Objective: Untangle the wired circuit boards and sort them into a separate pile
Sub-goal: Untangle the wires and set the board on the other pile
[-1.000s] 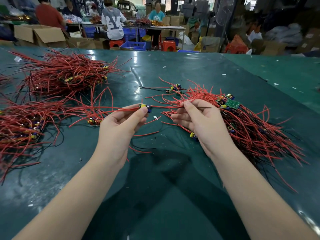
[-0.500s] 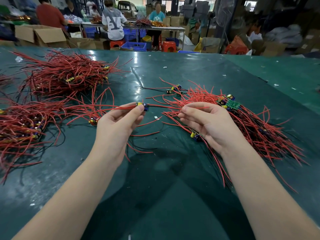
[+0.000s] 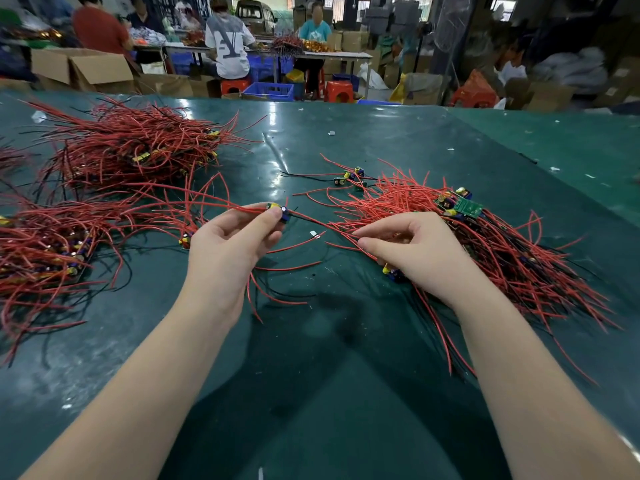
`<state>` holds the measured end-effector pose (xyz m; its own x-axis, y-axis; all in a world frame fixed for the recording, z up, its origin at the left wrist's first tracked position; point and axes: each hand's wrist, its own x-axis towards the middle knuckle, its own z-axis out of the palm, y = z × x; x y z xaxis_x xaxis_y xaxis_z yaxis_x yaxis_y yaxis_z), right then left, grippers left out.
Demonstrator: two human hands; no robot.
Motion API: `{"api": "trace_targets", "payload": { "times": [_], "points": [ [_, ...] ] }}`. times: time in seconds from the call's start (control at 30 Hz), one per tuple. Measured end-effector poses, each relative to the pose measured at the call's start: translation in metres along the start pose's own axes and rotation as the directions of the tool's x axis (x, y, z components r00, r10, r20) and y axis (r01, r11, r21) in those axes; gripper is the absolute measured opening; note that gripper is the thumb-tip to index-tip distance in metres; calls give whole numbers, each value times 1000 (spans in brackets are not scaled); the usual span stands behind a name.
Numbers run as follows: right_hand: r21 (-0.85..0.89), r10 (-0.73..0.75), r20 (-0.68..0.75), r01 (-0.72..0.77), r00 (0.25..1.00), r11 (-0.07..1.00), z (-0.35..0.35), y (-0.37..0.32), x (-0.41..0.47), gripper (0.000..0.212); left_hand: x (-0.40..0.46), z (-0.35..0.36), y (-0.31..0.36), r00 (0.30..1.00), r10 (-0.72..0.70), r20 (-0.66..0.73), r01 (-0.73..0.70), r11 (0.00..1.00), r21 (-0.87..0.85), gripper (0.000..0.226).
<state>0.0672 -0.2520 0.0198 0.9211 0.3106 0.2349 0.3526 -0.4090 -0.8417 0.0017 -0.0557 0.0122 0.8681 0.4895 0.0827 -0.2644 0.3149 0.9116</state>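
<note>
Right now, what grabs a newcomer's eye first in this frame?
The red wire tangles: one heap far left, another at the left edge, and a third on the right, all on the dark green table. At centre, the left hand pinches a small circuit board, while the right hand pinches red wires at the right tangle's edge.

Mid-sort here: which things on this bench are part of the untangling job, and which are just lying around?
In the job:
- small board pinched in left hand
- right hand at the tangled pile
- sorted piles
- green board atop the tangle

Lying about:
- white scraps
- cardboard box
- blue crate
</note>
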Motion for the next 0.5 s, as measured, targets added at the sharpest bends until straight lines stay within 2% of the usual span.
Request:
{"api": "trace_targets", "payload": {
  "times": [0.2,0.33,0.43,0.5],
  "points": [
    [-190,-30,121,53,992,980,5,1,-2,20,3,-3,0,999,35,22,-36,995,92,4],
    [-302,-71,177,123,982,945,4,1,-5,16,4,-7,1,990,139,39,-144,943,299,2],
    [-405,-196,97,218,976,888,6,-2,-5,37,1,-6,3,974,220,51,-222,887,404,3],
    [-472,-283,20,258,959,843,5,-5,-3,33,0,-5,4,956,288,56,-281,844,457,5]
  ]
}}
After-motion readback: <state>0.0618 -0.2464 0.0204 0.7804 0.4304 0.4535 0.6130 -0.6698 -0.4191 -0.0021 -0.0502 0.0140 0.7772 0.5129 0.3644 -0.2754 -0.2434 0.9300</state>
